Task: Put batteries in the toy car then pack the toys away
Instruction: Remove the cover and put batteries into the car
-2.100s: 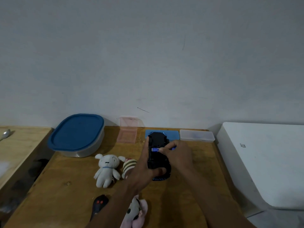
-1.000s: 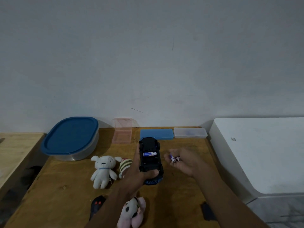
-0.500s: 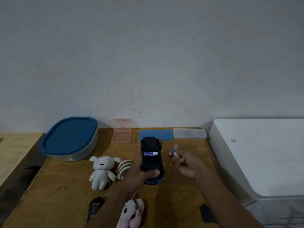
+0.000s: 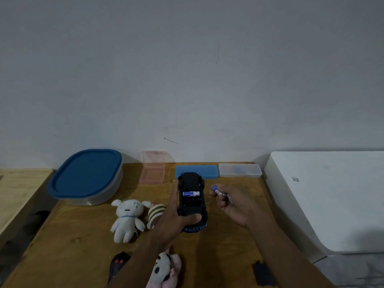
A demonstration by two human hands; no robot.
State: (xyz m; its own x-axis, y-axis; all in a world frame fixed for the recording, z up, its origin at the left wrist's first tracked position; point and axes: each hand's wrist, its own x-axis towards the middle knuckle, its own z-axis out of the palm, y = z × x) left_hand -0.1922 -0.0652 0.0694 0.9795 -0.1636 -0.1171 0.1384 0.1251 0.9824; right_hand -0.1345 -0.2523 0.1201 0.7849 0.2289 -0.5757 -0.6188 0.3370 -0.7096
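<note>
Wooden table (image 4: 224,254) against grey wall (image 4: 187,69), left grip (image 4: 176,223) holding toy car (image 4: 192,202), right grip (image 4: 234,204) holding batteries (image 4: 218,191)

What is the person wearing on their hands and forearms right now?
Nothing shows: the left hand and right hand are bare, with no gloves, rings, watch or wristband visible, and both forearms are uncovered down to the frame's bottom edge, with no sleeve in view.

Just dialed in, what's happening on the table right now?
A person's left hand holds the toy car upside down above the table, with one battery already seated in its open bay. The right hand pinches another battery beside the car. The plush toys are still unpacked.
</note>
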